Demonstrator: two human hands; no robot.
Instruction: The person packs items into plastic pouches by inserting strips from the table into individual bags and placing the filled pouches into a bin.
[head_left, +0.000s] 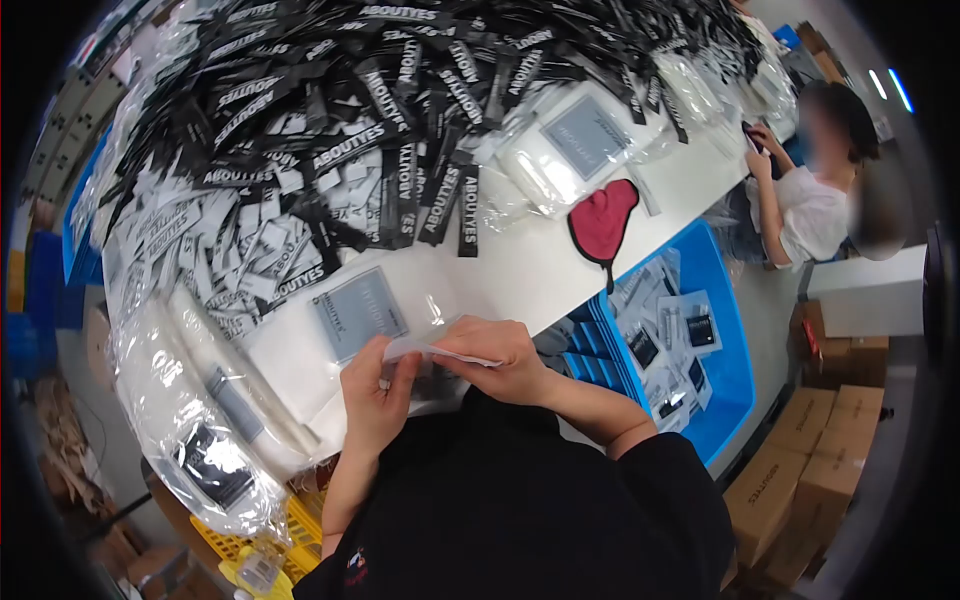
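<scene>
In front of my chest, both hands grip a translucent plastic bag point(437, 388) with a whitish upper edge. My left hand point(372, 395) pinches its left side between thumb and fingers. Closed around the right side is my right hand point(497, 362); its fingertips are partly hidden by the bag. What the bag contains, if anything, I cannot make out. Just beyond my hands, a flat stack of clear bags with a grey printed label point(362, 315) lies on the white table point(520, 285).
Many black and white printed packets point(385, 100) heap across the table's far side. A wrapped bag bundle point(575, 145) lies near a dark red pouch point(603, 222). More bundles point(215, 400) are at left. A blue bin point(735, 390) holds packed bags. Another person point(810, 200) stands at right.
</scene>
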